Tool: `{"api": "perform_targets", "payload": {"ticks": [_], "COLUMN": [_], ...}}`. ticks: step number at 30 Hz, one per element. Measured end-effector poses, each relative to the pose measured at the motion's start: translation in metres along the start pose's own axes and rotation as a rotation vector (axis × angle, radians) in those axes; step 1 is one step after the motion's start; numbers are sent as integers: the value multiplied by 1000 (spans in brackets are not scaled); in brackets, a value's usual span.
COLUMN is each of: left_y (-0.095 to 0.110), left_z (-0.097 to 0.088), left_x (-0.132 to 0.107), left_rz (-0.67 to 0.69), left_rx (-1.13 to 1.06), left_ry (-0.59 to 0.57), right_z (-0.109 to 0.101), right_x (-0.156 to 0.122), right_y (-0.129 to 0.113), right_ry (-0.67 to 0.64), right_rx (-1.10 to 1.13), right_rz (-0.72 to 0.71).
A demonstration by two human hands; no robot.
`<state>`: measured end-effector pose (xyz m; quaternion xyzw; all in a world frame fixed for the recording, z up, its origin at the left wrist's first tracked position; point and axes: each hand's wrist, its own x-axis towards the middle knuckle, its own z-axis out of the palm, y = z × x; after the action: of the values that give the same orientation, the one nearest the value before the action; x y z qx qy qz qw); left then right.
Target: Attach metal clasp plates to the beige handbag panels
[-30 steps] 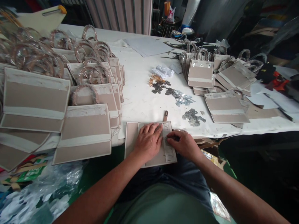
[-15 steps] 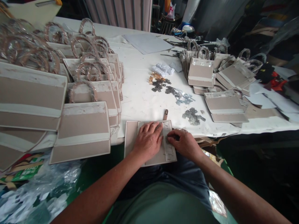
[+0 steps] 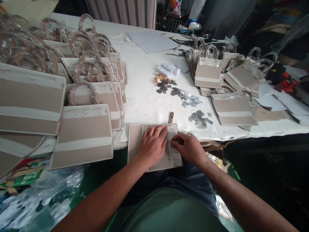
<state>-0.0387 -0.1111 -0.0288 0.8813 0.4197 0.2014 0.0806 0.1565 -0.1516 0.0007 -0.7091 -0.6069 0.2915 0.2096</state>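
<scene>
A flat beige and cream bag panel (image 3: 135,141) lies at the table's near edge, partly over my lap. My left hand (image 3: 152,145) rests flat on it, fingers stretched out and pressing it down. My right hand (image 3: 189,148) sits just beside it on the panel's cream strip, fingertips pinched together on a small part I cannot make out. A small brown strap tab (image 3: 171,117) sticks out beyond the panel's far edge.
Stacks of beige bags with clear handles (image 3: 84,87) fill the left of the white table (image 3: 145,100). More bags (image 3: 231,108) lie at the right. Piles of silver metal plates (image 3: 200,118) and gold fittings (image 3: 159,79) sit mid-table. Plastic wrap (image 3: 41,199) lies lower left.
Both hands stay on the panel almost unmoved. The view has tilted slightly, so the table's contents sit a little higher in frame.
</scene>
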Motion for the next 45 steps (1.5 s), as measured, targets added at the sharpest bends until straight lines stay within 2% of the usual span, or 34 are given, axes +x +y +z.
{"api": "perform_targets", "payload": {"ticks": [9,15,19,32,45], "left_y": [0,2,1,2,2], "left_z": [-3,-6,-6,-5,-3], "left_x": [0,1,2,4,5], "left_rz": [2,-8,-9,-19,-16], "left_rx": [-20,-32,-40,-18,-12], "left_ry": [-32,-42,-48,-58,-58], "right_z": [4,-1,1,6,7], "right_x": [0,-10,-12,-9,-9], "right_y": [0,6,12,8,8], "right_ry": [21,1,47,77,54], "right_rx": [-94,98,176,153,197], "right_rz": [-72,-80,-25,31,-9]}}
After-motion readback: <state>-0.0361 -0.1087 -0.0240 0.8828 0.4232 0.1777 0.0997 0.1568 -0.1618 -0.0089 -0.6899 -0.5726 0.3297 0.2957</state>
